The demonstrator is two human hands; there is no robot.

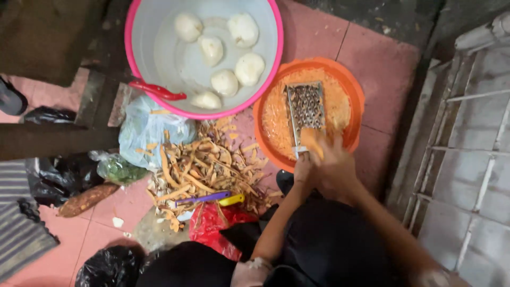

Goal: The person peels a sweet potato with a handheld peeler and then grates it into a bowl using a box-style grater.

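A metal grater (305,108) stands tilted in an orange bowl (355,87) full of orange gratings. My left hand (304,171) grips the grater's lower end. My right hand (333,169) presses an orange piece of root (312,143) against the grater's face, near its bottom. Both hands are close together at the bowl's near rim.
A pink-rimmed basin (154,85) of water with several peeled white roots and a red tool (156,91) sits behind. A heap of peelings (204,167) with a purple and yellow peeler (210,199), plastic bags, an unpeeled root (86,199) lie left. A white tiled wall (467,159) rises right.
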